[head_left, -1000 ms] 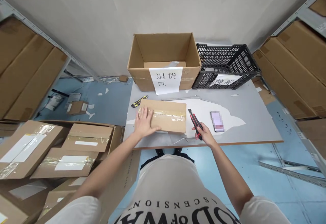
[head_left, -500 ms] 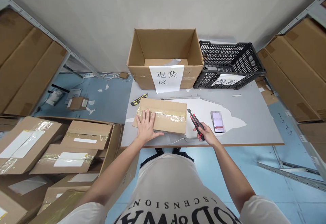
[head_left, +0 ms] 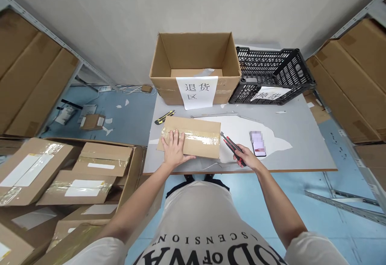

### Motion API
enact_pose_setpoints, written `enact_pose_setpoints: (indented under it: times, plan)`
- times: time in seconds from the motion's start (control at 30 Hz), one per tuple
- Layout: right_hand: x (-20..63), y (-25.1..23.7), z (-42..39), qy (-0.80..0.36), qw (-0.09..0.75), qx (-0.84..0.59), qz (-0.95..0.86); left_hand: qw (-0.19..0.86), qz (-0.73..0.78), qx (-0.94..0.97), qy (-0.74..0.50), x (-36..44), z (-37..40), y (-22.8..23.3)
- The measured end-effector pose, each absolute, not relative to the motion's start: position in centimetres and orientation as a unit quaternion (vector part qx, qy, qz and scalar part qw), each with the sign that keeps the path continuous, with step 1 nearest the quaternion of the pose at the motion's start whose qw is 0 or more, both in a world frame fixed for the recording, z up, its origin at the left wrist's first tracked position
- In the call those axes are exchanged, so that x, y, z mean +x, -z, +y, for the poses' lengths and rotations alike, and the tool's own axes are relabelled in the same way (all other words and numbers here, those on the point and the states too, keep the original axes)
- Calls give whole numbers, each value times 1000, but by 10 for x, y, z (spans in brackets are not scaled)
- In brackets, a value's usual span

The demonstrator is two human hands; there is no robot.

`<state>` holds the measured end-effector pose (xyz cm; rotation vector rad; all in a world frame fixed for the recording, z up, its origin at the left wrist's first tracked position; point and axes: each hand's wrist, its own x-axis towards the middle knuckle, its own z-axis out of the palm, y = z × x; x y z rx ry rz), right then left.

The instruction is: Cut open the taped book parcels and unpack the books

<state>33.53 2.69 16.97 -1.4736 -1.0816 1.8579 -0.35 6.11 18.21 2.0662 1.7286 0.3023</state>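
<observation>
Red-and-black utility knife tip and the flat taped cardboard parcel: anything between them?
Head view: only a bare strip of grey table separates the red-and-black utility knife from the flat taped cardboard parcel.

Left hand [head_left: 175,151] lies flat, palm down, fingers spread — arm reaching forward. Right hand [head_left: 247,157] is curled closed in a grip — forearm angled inward.

Bright, even overhead light, soft shadows only. Mild glare on the tape of the flat box [head_left: 193,136] and on the stacked cartons [head_left: 75,176]. Sharp centre, no motion blur. Strong wide-angle bowing at the edges; shelving [head_left: 356,68] bends outward. Phone screen [head_left: 258,143] blurred out.
</observation>
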Motion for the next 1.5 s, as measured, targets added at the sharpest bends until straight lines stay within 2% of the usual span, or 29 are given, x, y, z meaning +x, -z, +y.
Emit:
enact_pose_setpoints:
  times: [0.37,0.77,1.27,1.5]
  plan:
    - [337,-173,6,-702,201,-540,-418,135,625,767,-47,-6,55,-173]
    - [332,-161,-28,-683,231,-556,-414,57,596,801,11,-10,52,-166]
    - [310,-166,-73,-713,258,-549,-351,35,569,822,5,-13,52,-162]
    - [329,-168,-92,-676,292,-584,-340,27,570,821,-30,-14,56,-161]
